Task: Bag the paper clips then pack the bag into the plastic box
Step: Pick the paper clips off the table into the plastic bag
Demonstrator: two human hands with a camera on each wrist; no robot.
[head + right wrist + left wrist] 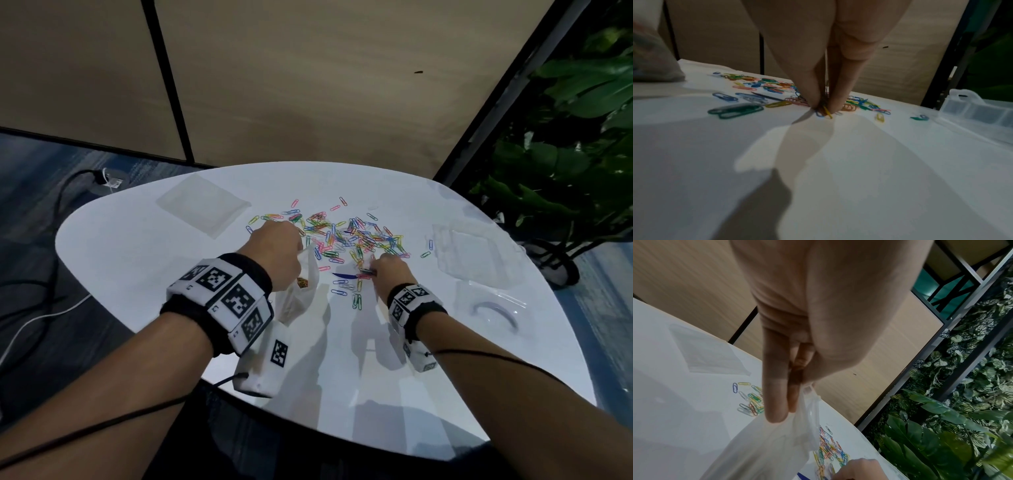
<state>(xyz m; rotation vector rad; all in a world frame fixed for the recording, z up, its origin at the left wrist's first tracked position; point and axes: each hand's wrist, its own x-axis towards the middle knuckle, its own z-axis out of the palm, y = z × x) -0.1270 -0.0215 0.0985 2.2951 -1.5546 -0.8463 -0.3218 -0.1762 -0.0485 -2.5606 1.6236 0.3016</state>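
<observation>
Paper clips (346, 236) mid-table (137, 274), right hand (390, 270) pinching

Paper clips (346, 236): many, multicoloured, scattered loose across middle of white table, few strays nearer front edge. Bag (301, 291): thin translucent plastic, held up by top edge, hanging open, small cluster of clips inside. Plastic box (476, 253): clear, compartmented, lying right of clips, apart from pile.

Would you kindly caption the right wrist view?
Right hand pinching paper clips off the white table.
</observation>
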